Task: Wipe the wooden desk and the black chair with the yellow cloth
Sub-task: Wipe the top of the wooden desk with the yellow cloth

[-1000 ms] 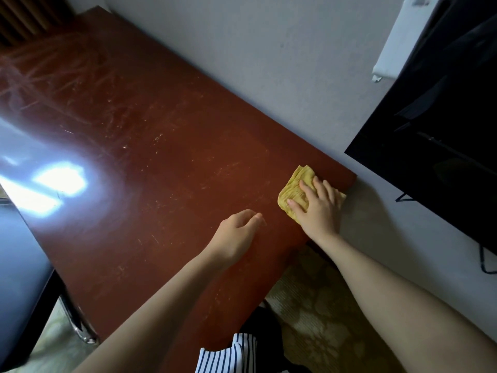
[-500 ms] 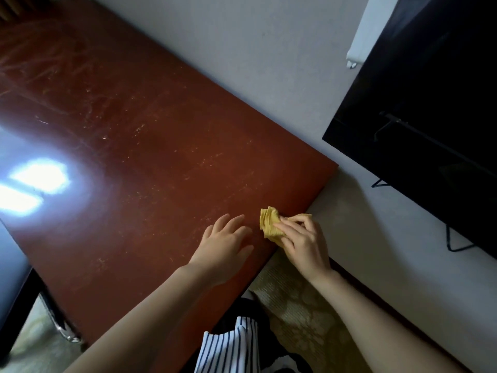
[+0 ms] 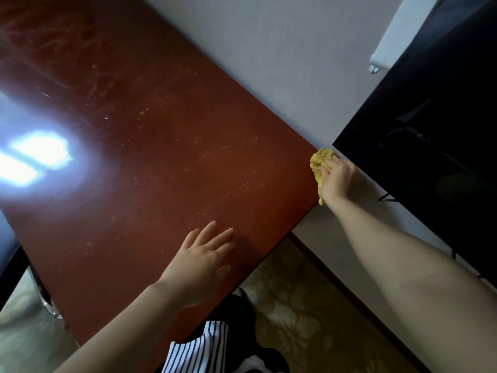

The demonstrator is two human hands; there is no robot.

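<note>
Right grip [image 3: 337,179] is curled around the bunched yellow cloth [image 3: 320,160], holding it against the right-hand side edge of the wooden bench [image 3: 161,162], at the far corner by the wall [image 3: 269,49]. Most of the cloth is hidden under the palm and fingers; only a crumpled top lobe and a thin strip down the bench side of the hand show, plus a small tip below the wrist. Cannot tell how far the cloth wraps under the edge. Left grip [image 3: 199,267] lies flat on the benchtop near its front edge, fingers spread and straight, holding nothing, well apart from the cloth. Benchtop is glossy reddish-brown with faint scuffs and smears; a bright window glare [image 3: 35,157] washes out the left part, so the surface there is hard to read. Black chair [image 3: 6,249] is cut off at the left frame edge: only a dark sliver of it and a chrome leg [image 3: 47,302] show below the bench's left corner. Black TV screen [image 3: 430,135] fills the right, cropped by the frame, its lower corner just beside the cloth. A white unit [image 3: 387,41] on the wall is partly hidden behind the TV, type unclear. Patterned carpet [image 3: 295,305] lies below, and a striped garment [image 3: 199,351] is cropped at the bottom edge.
</note>
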